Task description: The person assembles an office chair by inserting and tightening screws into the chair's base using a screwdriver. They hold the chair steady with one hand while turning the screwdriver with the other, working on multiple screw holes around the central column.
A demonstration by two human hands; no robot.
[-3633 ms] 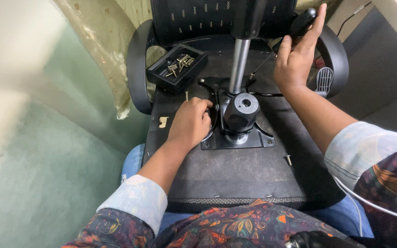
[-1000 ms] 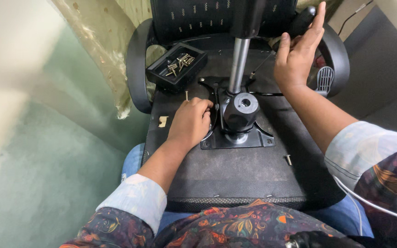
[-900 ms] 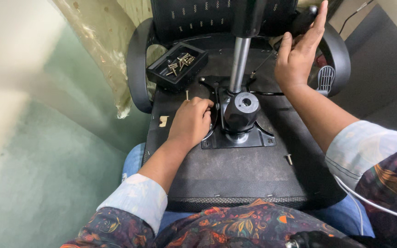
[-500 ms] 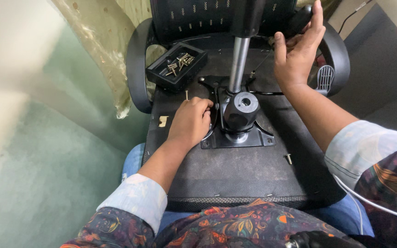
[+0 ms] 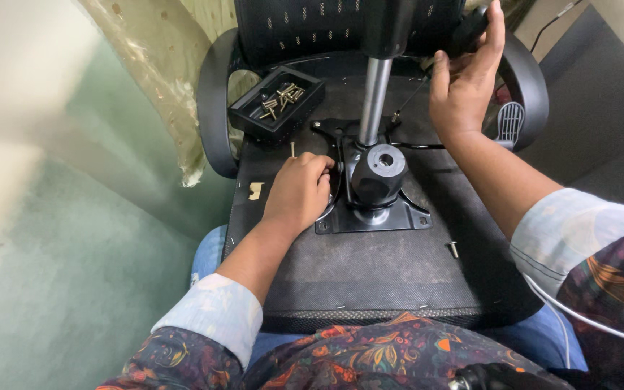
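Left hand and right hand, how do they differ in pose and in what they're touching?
The left hand is curled into a loose fist, low on the metal plate beside the black mechanism; the right hand is raised higher, fingers extended, against a black part near the chair back. Both wear pale cuffs under patterned sleeves.

Upturned office chair seat with its black metal mechanism plate

The mechanism plate (image 5: 370,209) lies flat on the seat underside (image 5: 370,267), its silver gas cylinder (image 5: 374,101) rising upright just right of the left hand (image 5: 297,191), which rests curled on the plate's left edge. The right hand (image 5: 464,87) grips a black lever (image 5: 467,29) beyond.
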